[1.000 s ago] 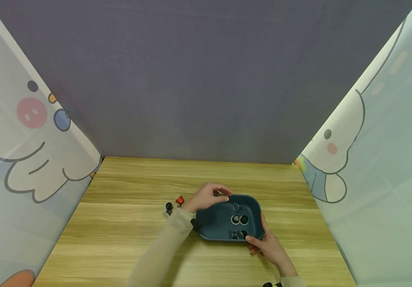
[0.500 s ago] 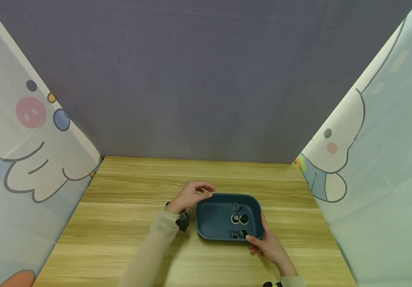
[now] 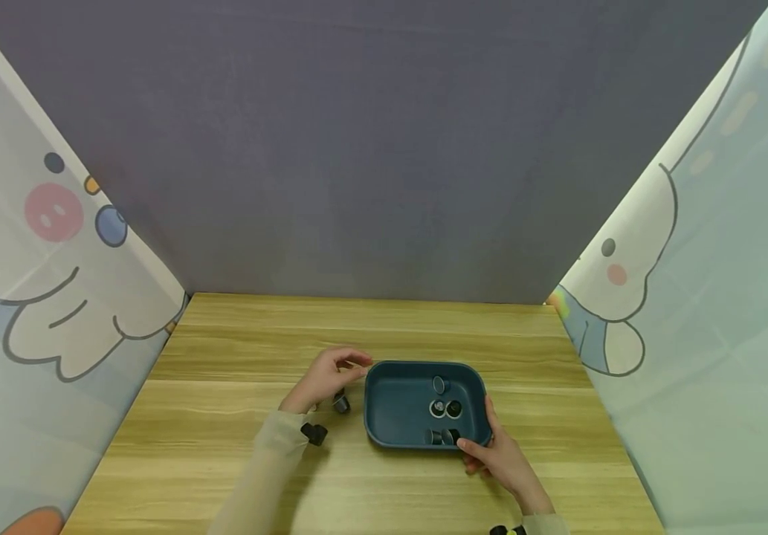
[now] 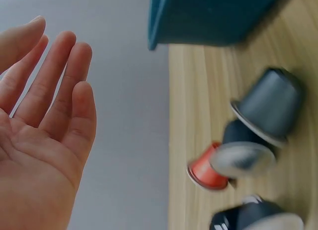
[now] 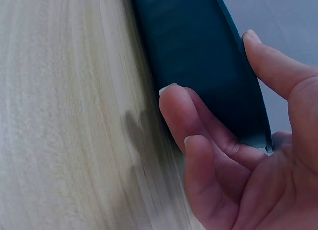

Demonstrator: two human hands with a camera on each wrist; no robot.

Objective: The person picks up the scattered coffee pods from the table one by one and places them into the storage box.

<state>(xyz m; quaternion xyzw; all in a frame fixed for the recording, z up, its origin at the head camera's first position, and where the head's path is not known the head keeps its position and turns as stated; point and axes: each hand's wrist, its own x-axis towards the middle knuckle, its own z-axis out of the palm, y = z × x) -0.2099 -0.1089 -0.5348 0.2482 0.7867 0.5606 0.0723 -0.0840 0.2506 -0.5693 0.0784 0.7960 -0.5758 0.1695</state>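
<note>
Left hand [image 3: 320, 377] shifted left, tray [image 3: 393, 412] lengthwise left-to-right

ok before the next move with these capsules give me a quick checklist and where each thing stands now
1. Left hand empty: ok, nothing in its fingers.
2. Tray held: ok, the right hand grips its near right corner.
3. Room in the tray: ok, its left half is bare, with five capsules visible toward the right.
4. All capsules in the tray: not ok, a red capsule and a grey capsule are among those outside it.
5. Left hand on a capsule: not ok, its fingers touch none.
6. Count of capsules outside: cannot tell, some overlap or are cut off by the picture edge.
</note>
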